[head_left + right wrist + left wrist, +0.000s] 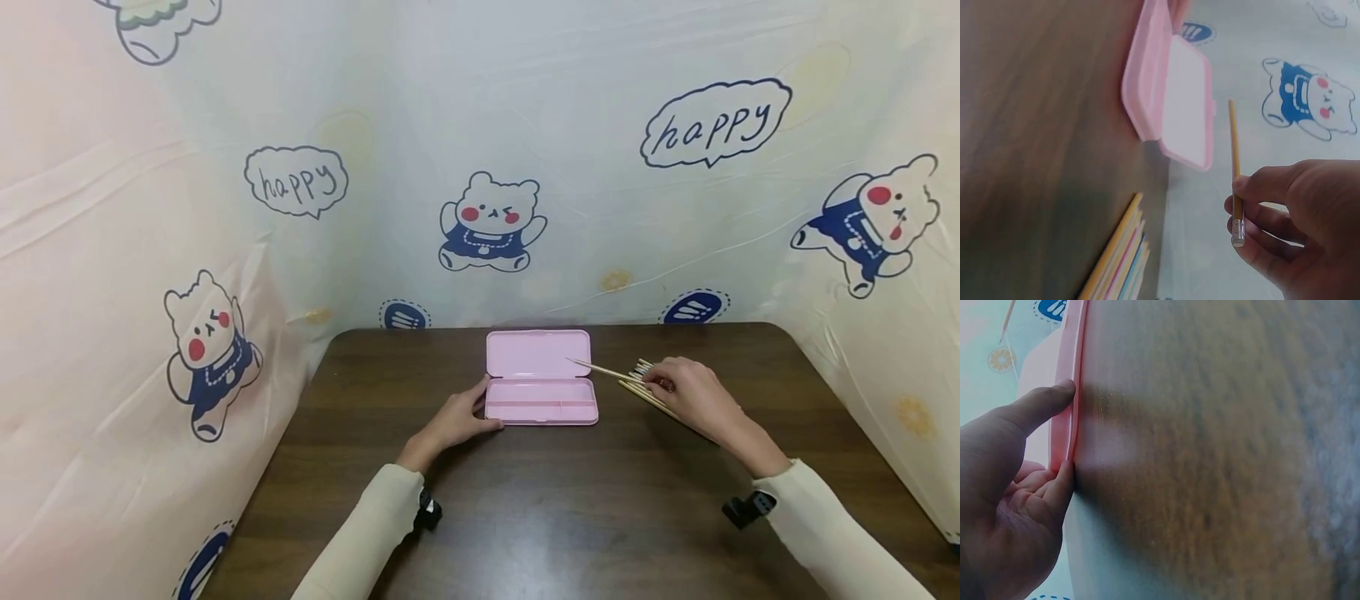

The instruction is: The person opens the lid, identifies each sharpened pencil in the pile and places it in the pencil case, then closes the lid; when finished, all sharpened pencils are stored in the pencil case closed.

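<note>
Head view: shows a pink case (pixel 536 379) lying open on a dark brown wooden table (pixel 555 517), close to the far edge, with its lid (pixel 536 354) tipped back toward a printed cloth (pixel 420 108) and its tray (pixel 525 412) on the person's side. Can make out a long divider (pixel 525 403) running along the tray, plus a short cross-piece toward the right of the nearer row.

At the case's left end, shows the left hand (pixel 453 419) gripping the near corner. In the left wrist view, shows that thumb pressed to the case's front wall, with the other fingers curled in against the end.

Over to the right, shows the right hand (pixel 693 396) raised above the table, fingertips closed narrowly on one pencil (pixel 603 370). Points it leftward, tip in front of the lid's right part; cannot tell exactly how high. In the right wrist view, shows a yellow shaft pinched near the silvery band at the blunt end, sharpened tip apart from the case.

Just right of the case, partly beneath the right hand, shows a bundle of pencils (pixel 1124 253) lying side by side, with yellow, pink and blue among them. Also shows cream sleeves (pixel 360 533) and small black devices (pixel 746 508) at both wrists.
</note>
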### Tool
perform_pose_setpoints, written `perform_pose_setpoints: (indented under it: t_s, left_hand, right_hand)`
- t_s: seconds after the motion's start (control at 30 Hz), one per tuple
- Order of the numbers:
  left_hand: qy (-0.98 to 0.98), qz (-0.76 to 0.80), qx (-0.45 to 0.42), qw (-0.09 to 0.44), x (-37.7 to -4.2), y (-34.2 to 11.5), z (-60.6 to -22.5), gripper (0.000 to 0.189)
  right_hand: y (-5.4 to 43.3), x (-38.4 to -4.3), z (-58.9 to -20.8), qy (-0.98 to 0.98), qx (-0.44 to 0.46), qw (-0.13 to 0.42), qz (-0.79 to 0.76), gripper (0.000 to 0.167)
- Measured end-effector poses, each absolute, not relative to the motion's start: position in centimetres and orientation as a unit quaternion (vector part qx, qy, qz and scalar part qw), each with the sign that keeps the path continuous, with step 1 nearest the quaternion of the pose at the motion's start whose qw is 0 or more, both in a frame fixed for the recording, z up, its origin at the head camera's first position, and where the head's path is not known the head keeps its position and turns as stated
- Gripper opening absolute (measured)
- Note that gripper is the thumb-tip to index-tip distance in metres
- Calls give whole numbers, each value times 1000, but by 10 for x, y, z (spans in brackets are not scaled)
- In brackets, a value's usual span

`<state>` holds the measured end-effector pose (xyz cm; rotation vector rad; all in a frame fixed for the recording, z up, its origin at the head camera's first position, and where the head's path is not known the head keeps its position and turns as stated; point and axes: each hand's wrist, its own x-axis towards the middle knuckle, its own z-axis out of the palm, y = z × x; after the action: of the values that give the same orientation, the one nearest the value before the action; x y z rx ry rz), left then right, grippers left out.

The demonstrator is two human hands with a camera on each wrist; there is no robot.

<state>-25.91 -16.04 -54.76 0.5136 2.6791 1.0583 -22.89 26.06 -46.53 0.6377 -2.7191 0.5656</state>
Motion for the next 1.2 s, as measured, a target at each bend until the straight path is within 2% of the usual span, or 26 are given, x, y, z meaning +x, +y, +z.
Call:
perform_pose_setpoints:
  t_s: [0.27, 0.83, 1.2]
  left_hand:
    - [913, 353, 170, 112, -258, -160, -547, 103]
    - [908, 365, 175, 108, -259, -161, -545, 103]
    - [907, 369, 175, 106, -259, -161, -545, 103]
  right_hand:
    - [238, -246, -459, -926, 272, 160, 207, 6]
    - [184, -264, -456, -908, 337, 140, 205, 8]
    - [161, -280, -469, -917, 328, 77, 213, 10]
